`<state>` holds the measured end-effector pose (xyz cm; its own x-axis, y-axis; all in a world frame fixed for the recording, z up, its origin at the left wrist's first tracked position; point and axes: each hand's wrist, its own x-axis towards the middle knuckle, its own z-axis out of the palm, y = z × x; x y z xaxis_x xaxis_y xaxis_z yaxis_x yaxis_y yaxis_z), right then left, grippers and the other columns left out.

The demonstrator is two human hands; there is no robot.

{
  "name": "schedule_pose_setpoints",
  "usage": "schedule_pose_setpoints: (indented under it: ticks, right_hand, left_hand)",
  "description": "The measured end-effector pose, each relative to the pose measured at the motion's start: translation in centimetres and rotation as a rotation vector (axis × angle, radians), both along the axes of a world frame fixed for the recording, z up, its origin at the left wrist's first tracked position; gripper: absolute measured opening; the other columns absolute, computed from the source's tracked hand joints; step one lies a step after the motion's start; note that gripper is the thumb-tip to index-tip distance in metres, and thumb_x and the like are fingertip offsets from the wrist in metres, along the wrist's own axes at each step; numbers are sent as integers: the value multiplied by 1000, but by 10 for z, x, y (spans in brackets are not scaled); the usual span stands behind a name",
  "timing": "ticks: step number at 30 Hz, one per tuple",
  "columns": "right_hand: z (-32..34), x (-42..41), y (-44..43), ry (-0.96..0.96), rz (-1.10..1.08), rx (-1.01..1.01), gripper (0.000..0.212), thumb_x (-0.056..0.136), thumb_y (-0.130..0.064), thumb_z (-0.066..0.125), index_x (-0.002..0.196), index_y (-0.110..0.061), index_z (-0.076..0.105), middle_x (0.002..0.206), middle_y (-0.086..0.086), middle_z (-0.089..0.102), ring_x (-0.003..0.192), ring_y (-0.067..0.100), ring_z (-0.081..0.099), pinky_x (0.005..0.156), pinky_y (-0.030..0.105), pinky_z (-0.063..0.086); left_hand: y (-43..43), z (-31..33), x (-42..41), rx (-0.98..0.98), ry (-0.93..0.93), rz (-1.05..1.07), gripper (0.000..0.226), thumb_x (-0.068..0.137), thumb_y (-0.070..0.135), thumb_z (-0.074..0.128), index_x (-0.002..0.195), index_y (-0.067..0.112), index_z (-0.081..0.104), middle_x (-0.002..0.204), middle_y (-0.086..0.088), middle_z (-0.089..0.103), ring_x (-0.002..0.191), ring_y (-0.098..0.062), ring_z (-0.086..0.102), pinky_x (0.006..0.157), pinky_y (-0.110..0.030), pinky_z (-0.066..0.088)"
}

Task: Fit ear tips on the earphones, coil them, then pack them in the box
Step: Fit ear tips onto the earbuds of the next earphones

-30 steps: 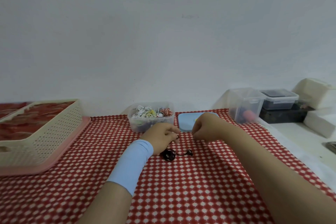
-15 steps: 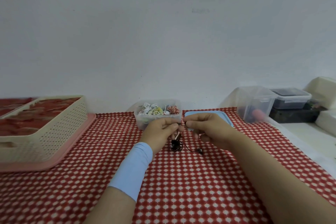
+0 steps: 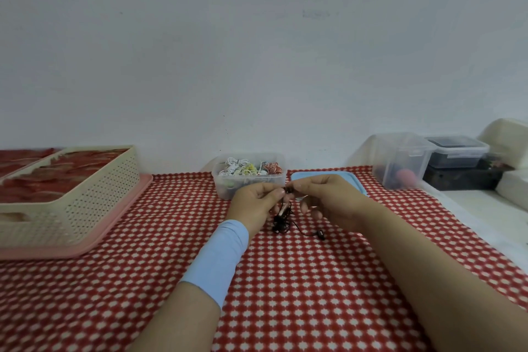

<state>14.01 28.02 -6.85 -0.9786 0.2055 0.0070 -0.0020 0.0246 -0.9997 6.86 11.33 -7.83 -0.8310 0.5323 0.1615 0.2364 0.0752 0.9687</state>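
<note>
Ear-tip fitting step. Left hand (image 3: 254, 203) and right hand (image 3: 328, 200) meet fingertip to fingertip above the checkered cloth (image 3: 285, 294), both pinching one bud of the black earphones (image 3: 283, 223); the tip itself is too small to confirm. The cord dangles, other bud on the cloth. Next: seat tip, do second bud, coil, pack into clear box (image 3: 248, 177).
</note>
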Motion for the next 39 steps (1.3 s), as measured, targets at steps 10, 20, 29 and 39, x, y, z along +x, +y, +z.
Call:
schedule_pose_setpoints:
  ticks: [10,20,29,39]
  right_hand:
    - [6,6,1,-19,50,83,16,93,-8,68,91,-14,83,96,12,77,62,12,61,47,21,44]
    - [12,7,-2,-101,114,44,13,90,-10,69,92,-13,82,83,5,75,57,9,61,43,18,43]
    - [18,10,-5,-127,120,64,12,87,-11,71,85,-14,82,76,4,73,54,8,60,42,18,44]
    - [20,9,-9,-211,118,83,12,87,-14,71,87,-11,82,85,6,76,51,9,58,41,19,45]
  left_hand:
    - [-5,-2,0,2,-15,-36,13,94,18,63,90,17,76,77,7,73,61,-3,56,60,-17,47]
    - [-11,2,2,72,-167,-148,14,95,12,60,96,15,74,70,9,70,57,0,52,62,-16,47]
    - [-14,1,3,128,-259,-216,15,96,12,59,94,14,74,72,6,69,61,-2,52,64,-16,46]
    - [-16,-1,-1,84,-153,-200,14,93,13,64,91,18,77,77,1,73,67,-7,55,79,-31,48]
